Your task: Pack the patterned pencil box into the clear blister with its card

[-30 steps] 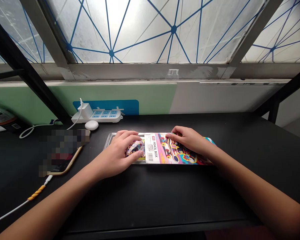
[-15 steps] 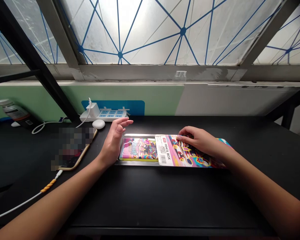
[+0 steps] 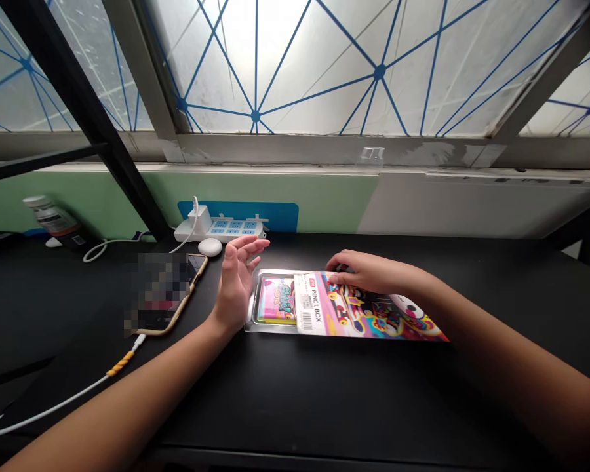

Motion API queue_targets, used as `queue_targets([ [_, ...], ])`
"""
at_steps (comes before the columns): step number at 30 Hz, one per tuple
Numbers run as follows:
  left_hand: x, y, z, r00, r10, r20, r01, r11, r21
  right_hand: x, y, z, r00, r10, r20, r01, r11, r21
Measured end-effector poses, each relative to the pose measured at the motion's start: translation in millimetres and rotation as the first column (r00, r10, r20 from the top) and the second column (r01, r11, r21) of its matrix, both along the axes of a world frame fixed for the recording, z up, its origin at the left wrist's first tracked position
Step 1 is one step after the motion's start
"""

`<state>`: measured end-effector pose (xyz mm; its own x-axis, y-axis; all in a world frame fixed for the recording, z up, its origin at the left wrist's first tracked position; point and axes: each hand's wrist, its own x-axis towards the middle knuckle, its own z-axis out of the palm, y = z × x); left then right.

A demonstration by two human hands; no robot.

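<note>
A colourful pencil box (image 3: 373,314) in clear plastic packaging lies flat on the black desk (image 3: 324,393), with a white label reading PENCIL BOX. My left hand (image 3: 236,285) stands on its edge against the left end of the package, fingers stretched out and apart, holding nothing. My right hand (image 3: 368,272) rests on top of the box near its far edge, fingers curled down onto the packaging and pressing it.
A phone (image 3: 170,295) on a white cable (image 3: 54,406) lies left of my left hand. Behind it sit a white power strip (image 3: 221,229), a small white oval case (image 3: 210,247) and a bottle (image 3: 52,216) at far left. A black diagonal frame bar (image 3: 88,111) rises at left.
My left hand lifted off the box and turned upright at its left end. The box has slid left through its sleeve, so less of its left part shows. The view shifted right.
</note>
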<state>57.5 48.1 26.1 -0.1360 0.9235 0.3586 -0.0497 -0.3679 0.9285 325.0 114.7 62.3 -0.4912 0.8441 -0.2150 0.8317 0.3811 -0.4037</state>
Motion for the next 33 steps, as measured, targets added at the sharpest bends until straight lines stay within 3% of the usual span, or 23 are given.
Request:
queue_targets([
  [8,-0.3,0.1,1.3,1.0,-0.004,0.025,0.005,1.0,-0.003,-86.4,1.5,10.6,0.99,0.127,0.067,-0.129,0.991,0.04],
  [12,-3.5,1.6,3.7,0.993,0.01,0.114,-0.004,0.999,-0.051,-100.5,-9.0,9.9,0.992,0.117,0.053,-0.124,0.982,0.141],
  [15,-7.9,5.3,4.2,0.99,0.064,0.126,-0.048,0.991,-0.125,-84.3,-14.4,2.4,0.997,0.077,0.016,-0.078,0.969,0.236],
  [18,-11.1,10.7,0.9,0.988,0.084,0.132,-0.053,0.973,-0.225,-46.7,-18.6,-7.6,1.0,0.023,-0.011,-0.019,0.96,0.278],
  [24,-4.2,13.1,-4.0,0.984,0.029,0.174,0.038,0.928,-0.371,33.8,-28.0,-20.9,0.982,-0.133,-0.136,0.157,0.97,0.188],
  [28,-0.5,12.2,-2.8,0.976,-0.021,0.218,0.106,0.916,-0.387,42.9,-30.5,-21.0,0.989,-0.102,-0.106,0.122,0.973,0.195],
  [33,-2.6,15.5,-5.9,0.969,0.007,0.249,0.107,0.891,-0.441,35.7,-30.1,-21.0,0.99,-0.09,-0.111,0.111,0.974,0.197],
])
